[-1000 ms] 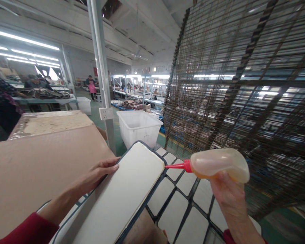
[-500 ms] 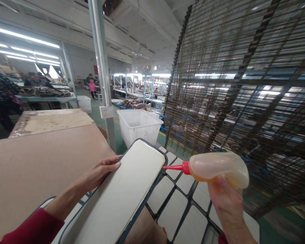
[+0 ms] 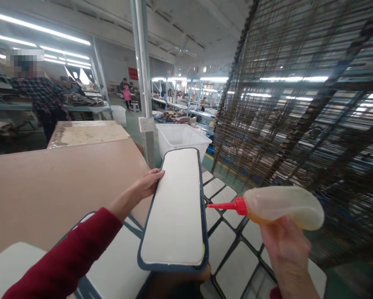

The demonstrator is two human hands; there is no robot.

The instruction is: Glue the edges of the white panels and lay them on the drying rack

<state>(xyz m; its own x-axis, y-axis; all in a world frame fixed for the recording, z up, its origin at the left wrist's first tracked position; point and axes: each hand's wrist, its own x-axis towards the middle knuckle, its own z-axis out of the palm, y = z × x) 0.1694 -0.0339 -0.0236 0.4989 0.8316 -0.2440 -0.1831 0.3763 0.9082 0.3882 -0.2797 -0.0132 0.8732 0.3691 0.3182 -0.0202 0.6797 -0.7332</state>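
My left hand [image 3: 149, 182] grips the left edge of a long white panel [image 3: 176, 207] with rounded corners and a dark blue rim, its thumb on the white face. Along the rim runs a thin yellowish bead, thickest at the lower right corner. In my right hand [image 3: 287, 245] lies a translucent squeeze bottle [image 3: 286, 207] with amber liquid along its lower side. Its red nozzle [image 3: 225, 205] points left, its tip close to the panel's right edge; whether it touches I cannot tell. Below my left sleeve lie more white panels [image 3: 114, 257] with dark rims.
Right of the panel, several similar pieces [image 3: 236, 253] lie in rows on a rack. A tall wire mesh rack [image 3: 298, 104] stands at the right. Ahead are a white bin [image 3: 186, 141] and a post [image 3: 142, 74]; at left, a tan board [image 3: 64, 187]. People work farther back.
The panel has turned more upright in view, so its near end shows. My left hand has moved up and right with it. The bottle sits slightly farther right, and the view has shifted left.
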